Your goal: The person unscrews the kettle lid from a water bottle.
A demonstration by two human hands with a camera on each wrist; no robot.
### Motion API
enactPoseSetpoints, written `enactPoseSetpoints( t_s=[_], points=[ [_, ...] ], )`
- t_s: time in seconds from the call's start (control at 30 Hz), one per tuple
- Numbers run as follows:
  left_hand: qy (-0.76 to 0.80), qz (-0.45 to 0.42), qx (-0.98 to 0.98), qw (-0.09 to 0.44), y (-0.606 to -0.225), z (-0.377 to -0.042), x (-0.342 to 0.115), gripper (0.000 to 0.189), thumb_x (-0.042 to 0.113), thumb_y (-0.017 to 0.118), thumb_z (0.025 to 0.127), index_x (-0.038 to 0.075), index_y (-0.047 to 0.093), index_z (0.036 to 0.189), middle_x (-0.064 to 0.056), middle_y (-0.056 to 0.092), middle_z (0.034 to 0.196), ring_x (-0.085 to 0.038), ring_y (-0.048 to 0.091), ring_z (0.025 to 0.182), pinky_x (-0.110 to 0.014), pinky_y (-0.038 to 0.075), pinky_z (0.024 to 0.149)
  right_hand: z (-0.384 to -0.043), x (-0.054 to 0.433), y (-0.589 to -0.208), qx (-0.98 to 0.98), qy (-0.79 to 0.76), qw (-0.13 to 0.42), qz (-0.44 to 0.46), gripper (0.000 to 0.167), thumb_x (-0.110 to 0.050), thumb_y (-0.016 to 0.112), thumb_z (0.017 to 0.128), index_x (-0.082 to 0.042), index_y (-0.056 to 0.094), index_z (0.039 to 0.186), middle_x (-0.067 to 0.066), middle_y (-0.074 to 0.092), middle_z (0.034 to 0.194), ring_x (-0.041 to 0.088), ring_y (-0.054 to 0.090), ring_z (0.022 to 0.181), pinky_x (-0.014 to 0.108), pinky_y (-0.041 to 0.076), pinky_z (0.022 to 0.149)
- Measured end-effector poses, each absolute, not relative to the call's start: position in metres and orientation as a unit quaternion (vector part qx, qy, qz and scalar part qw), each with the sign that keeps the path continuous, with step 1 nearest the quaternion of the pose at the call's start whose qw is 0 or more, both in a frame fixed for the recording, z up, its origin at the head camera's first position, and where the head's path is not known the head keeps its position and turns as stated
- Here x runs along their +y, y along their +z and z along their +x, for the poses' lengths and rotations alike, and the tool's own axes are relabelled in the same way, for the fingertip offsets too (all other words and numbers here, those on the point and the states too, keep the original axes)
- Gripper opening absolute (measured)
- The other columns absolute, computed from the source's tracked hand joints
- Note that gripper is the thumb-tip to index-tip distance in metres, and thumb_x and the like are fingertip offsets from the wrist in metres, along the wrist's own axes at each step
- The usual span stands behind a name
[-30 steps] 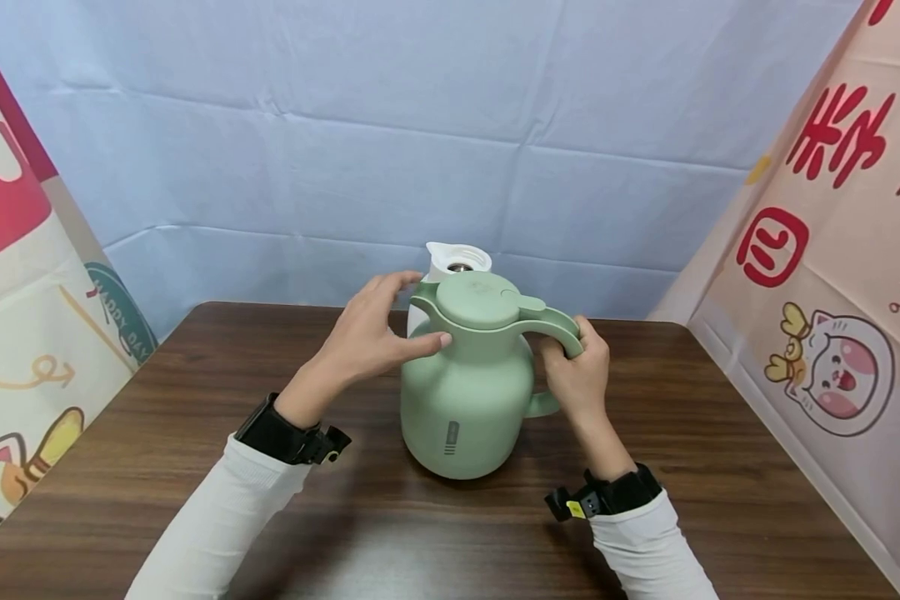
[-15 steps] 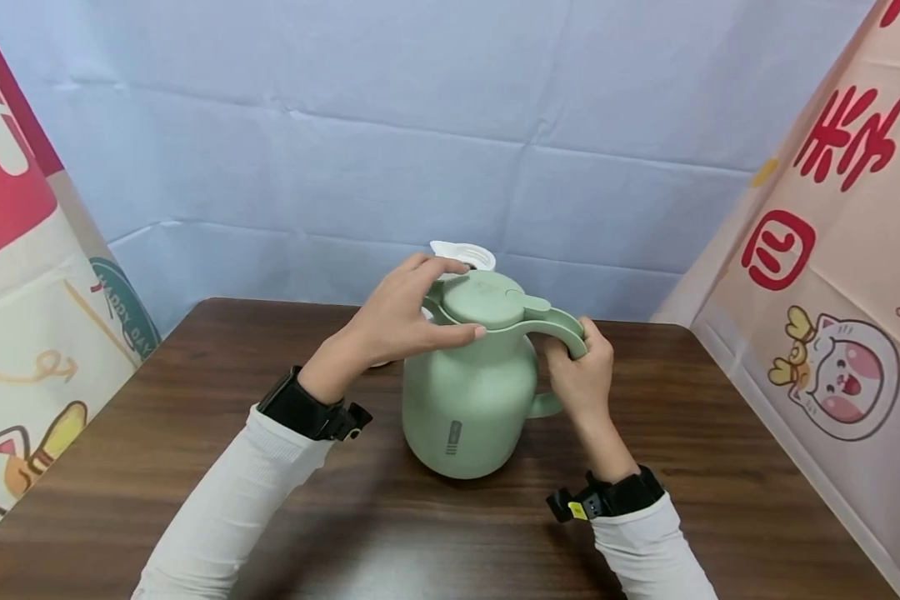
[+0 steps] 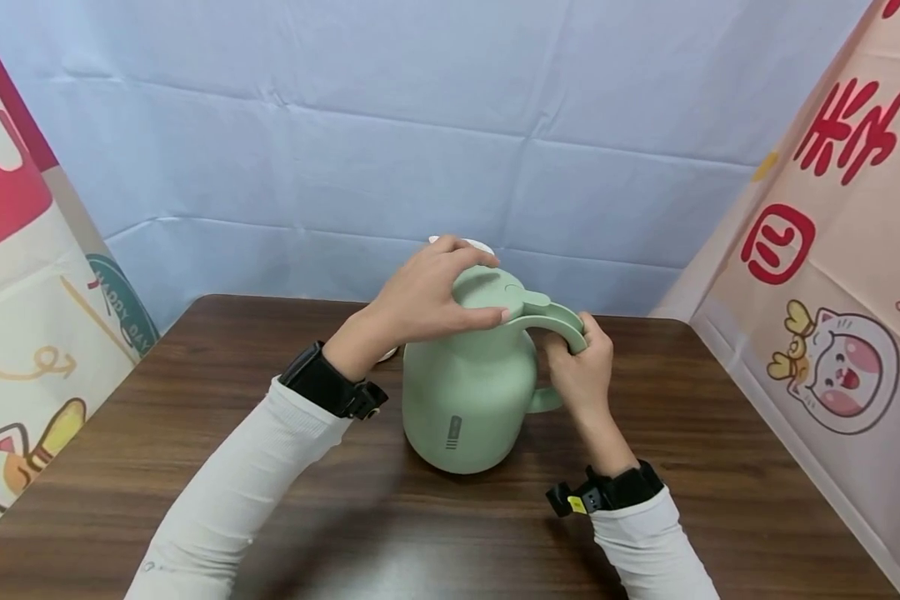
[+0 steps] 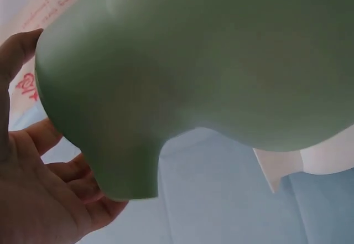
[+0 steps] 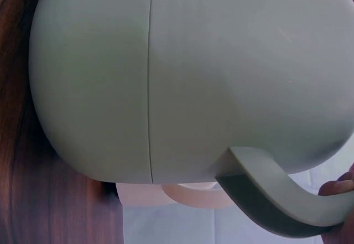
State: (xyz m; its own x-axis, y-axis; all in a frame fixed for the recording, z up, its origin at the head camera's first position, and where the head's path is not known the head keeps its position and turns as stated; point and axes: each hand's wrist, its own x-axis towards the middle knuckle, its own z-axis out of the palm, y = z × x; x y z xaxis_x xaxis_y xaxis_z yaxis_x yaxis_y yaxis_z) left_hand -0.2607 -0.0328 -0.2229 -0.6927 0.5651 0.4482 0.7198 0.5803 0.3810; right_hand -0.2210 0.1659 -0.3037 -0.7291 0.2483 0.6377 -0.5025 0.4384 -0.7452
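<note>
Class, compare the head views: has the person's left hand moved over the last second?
Yes: the left hand has moved rightward, farther from the left edge of the table, reaching across the lid.

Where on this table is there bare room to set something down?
The brown wood-grain table is bare left of the left arm, right of the right arm, and between them, before the green rounded jug. The jug is crowded: left hand over its lid, right hand gripping its handle, white spouted vessel behind.
</note>
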Motion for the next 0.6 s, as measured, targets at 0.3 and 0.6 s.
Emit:
enactPoseSetpoints(
  t_s=[0.3,0.6],
  points=[
    [-0.191,-0.349,-0.913,0.093,-0.211,-0.262,-0.017,0.049,0.049,0.063,0.080,0.019,0.062,0.119,-0.004,0.054,0.117,-0.016,0.050,0.103,-0.033,0.043,0.077,-0.222,0.167,-0.305,-0.771,0.520,0.357,0.086,0.026,0.013,0.050,0.078,-0.001,0.035,0.063,-0.005,0.026,0.050,-0.001,0.020,0.041,0.023,0.024,0.045],
    [-0.112,-0.309,-0.939,0.099,-0.202,-0.259,0.002,0.053,0.062,0.057,0.080,0.019,0.062,0.111,0.001,0.053,0.097,-0.015,0.050,0.083,-0.031,0.042,0.060,-0.222,0.169,-0.306,-0.768,0.517,0.366,0.097,0.025,0.012,0.052,0.080,0.001,0.036,0.064,-0.006,0.026,0.049,-0.002,0.020,0.040,0.023,0.024,0.043]
  ],
)
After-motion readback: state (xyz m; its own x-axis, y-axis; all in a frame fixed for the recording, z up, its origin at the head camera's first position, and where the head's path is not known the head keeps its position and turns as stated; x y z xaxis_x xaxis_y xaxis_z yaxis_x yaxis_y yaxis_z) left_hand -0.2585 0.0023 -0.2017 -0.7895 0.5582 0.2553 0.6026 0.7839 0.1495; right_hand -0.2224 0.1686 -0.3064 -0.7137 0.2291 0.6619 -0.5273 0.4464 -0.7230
